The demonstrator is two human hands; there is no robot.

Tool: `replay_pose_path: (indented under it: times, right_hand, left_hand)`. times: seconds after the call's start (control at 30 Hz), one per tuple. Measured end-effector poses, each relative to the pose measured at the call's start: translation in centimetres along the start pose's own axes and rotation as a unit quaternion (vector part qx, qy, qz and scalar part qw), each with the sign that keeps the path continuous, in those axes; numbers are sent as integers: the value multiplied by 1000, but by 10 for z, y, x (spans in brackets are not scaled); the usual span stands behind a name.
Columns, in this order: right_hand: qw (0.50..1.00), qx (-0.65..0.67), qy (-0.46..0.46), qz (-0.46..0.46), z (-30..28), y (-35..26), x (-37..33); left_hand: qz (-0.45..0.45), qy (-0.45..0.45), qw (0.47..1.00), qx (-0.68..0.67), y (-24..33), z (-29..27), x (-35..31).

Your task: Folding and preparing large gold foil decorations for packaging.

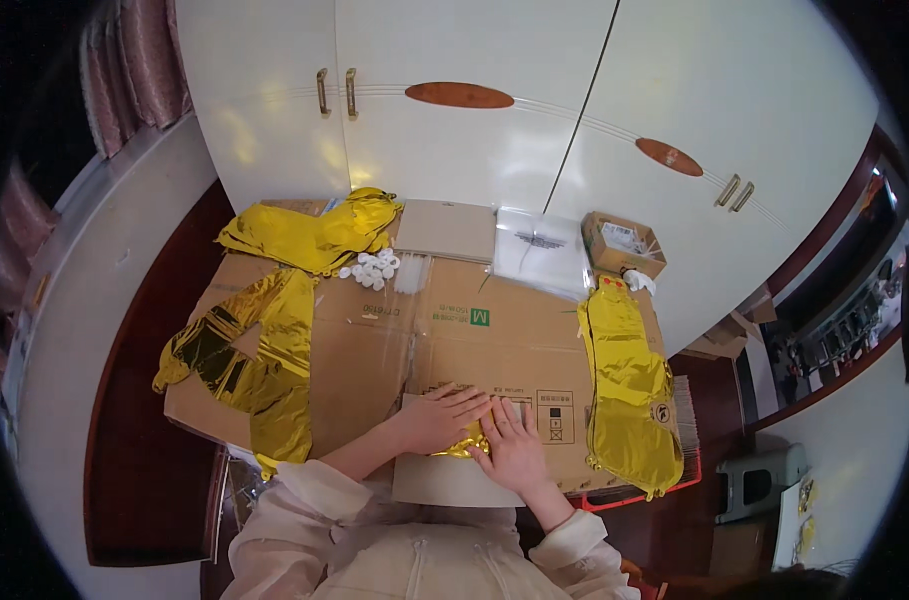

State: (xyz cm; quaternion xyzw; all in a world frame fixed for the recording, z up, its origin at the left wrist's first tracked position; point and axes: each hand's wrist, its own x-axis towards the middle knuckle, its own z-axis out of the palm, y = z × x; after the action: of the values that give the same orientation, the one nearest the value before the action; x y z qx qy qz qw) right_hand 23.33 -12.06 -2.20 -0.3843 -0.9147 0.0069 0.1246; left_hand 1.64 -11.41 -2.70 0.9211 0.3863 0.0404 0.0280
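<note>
Gold foil piece [465, 444]: lies on a grey board [452, 484] at the near edge of the cardboard-covered worktop [364, 350], directly in front of the person. Most of the foil is covered by the hands; its full outline cannot be told.

Left hand [436, 420]: palm down, grip flattened, fingers extended across the board toward the right. Right hand [515, 450]: palm down, fingers spread and pointing away from the body, thumb beside the exposed foil. Neither grip appears closed around anything; whether a fold is pinched underneath cannot be told.

Step, as judged from posture: flattening or folding the foil against the board. Technique: one palm should anchor while the other strokes outward, driving air and creases toward an open edge. Even, light pressure is advisable; thin film probably creases and slides readily. Board edges would make a useful guide for square folds.

Surroundings: flat gold foil balloons lie at left [285, 365], far left [314, 235] and right [626, 395]. Along the far side: white rings [374, 268], a grey card stack [445, 230], clear plastic sleeves [537, 265] and a small open carton [624, 245]. Behind stands a white cabinet [474, 50].
</note>
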Motion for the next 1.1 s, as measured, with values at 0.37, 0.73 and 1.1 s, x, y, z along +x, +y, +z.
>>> replay_pose_path:
  times: [0.37, 0.73, 1.1]
  right_hand:
    - [1000, 2, -2, 1, 0, 1, -1]
    - [1000, 9, 2, 6, 1, 2, -2]
    - [999, -28, 16, -5, 0, -1, -3]
  left_hand:
    - [54, -66, 996, -17, -18, -10, -5]
    - [61, -167, 984, -8, -17, -48, -12]
    - [80, 90, 989, -84, -8, 10, 26]
